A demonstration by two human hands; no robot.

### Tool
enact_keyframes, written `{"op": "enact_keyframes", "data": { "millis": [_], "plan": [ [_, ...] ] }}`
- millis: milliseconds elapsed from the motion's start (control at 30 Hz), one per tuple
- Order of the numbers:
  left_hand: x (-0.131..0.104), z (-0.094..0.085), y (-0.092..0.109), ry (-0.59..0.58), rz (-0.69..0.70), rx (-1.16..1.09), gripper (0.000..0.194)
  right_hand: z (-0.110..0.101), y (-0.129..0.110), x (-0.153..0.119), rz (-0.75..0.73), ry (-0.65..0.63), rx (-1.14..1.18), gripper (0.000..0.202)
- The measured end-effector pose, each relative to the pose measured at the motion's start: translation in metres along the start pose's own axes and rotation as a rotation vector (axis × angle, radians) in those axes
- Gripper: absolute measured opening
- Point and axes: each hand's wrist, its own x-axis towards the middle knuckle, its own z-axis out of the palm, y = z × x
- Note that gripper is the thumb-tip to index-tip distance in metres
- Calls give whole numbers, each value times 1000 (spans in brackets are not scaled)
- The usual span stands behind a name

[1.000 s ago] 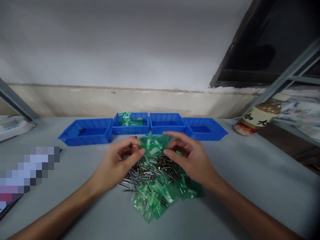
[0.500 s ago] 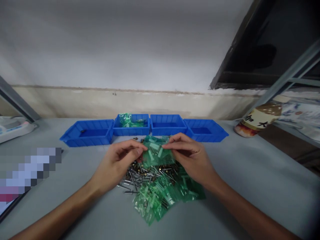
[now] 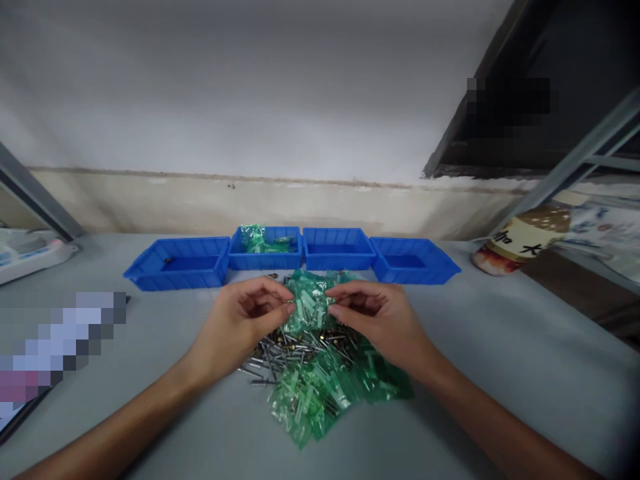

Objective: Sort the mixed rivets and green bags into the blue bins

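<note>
A green see-through plastic bag (image 3: 311,303) with small pale pieces in it is held up between my two hands. My left hand (image 3: 245,320) pinches its left edge between thumb and fingers. On the opposite edge, my right hand (image 3: 383,317) grips it the same way. Under the bag lies a heap of metal rivets (image 3: 285,348) with long shiny pins, some brass-coloured bits among them. Nearer to me, several more filled green bags (image 3: 310,397) rest against the heap, and a darker green bag (image 3: 383,380) is below my right wrist.
Blue bins stand in a row at the back: a left bin (image 3: 180,267), one holding green bags (image 3: 270,257), and two more to the right (image 3: 337,252). A drink bottle (image 3: 525,237) stands far right. A white device (image 3: 37,257) and a blurred-out flat object (image 3: 60,353) are left.
The fingers of my right hand have closed in on the bag's right edge, and the bag looks more crumpled between my hands. The view has shifted slightly.
</note>
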Motion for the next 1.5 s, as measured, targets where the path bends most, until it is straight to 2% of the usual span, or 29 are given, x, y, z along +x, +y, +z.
{"op": "enact_keyframes", "data": {
  "millis": [267, 333, 467, 533, 600, 700, 767, 867, 1033, 1100, 1167, 1267, 1367, 1500],
  "plan": [
    [1, -1, -1, 30, 38, 39, 13, 0, 1, 3, 14, 26, 103, 11],
    [6, -7, 3, 92, 65, 50, 15, -1, 0, 4, 10, 26, 129, 11],
    [33, -29, 9, 315, 173, 137, 18, -5, -1, 4, -6, 39, 90, 11],
    [48, -42, 7, 392, 235, 295, 20, -6, 0, 4, -17, 51, 35, 11],
    [58, -52, 3, 427, 230, 590, 26, -7, 0, 4, -27, 69, -11, 10],
    [57, -56, -4, 429, 254, 998, 31, -7, -2, 4, -42, 80, -48, 9],
    [51, -54, -7, 395, 291, 1129, 25, -8, -3, 3, -54, 79, -67, 7],
    [39, -49, -8, 275, 388, 1153, 16, -10, -5, 3, -93, 95, -138, 6],
    [25, -38, -11, -138, 522, 1060, 16, -14, -1, 6, -284, 104, -511, 12],
    [21, -31, -13, -241, 530, 1024, 19, -15, 3, 7, -350, 52, -681, 20],
    [17, -25, -16, -279, 535, 992, 24, -17, 9, 8, -334, 8, -812, 28],
    [13, -17, -18, -335, 527, 947, 27, -21, 19, 8, -230, -18, -950, 37],
    [9, -13, -20, -408, 500, 923, 33, -26, 24, 7, -147, -48, -983, 44],
    [7, -11, -21, -435, 484, 921, 34, -28, 23, 7, -108, -43, -997, 42]
  ]
}}
